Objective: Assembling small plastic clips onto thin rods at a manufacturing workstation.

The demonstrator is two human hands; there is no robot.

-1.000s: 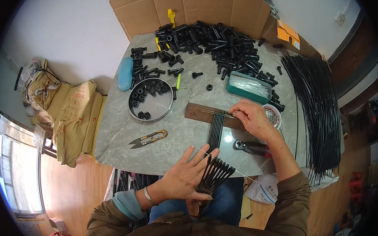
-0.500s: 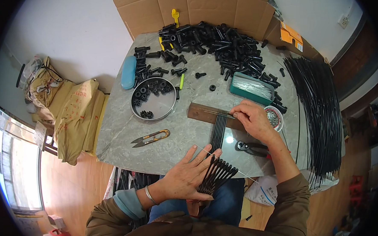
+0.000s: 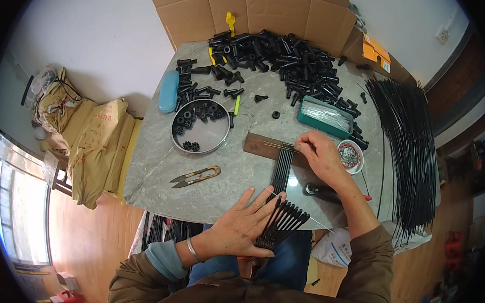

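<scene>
Black rods (image 3: 282, 196) lie in a flat row on the grey table (image 3: 155, 161), running from 12 to 6 o'clock before me. My left hand (image 3: 241, 225) lies open, fingers spread, pressing their near ends at the table edge. My right hand (image 3: 319, 155) pinches their far ends on a brown wooden strip (image 3: 258, 145). Snips (image 3: 194, 176) lie at 10 o'clock from my left hand.

Brown cardboard box (image 3: 257, 11) standing open at table's far edge, well beyond the fingers of both hands. Orange-and-white flat packet (image 3: 376, 51) on a box flap, far right of the fingertips. Tan printed sacks (image 3: 96, 142) on floor, well left of left-hand fingers.
</scene>
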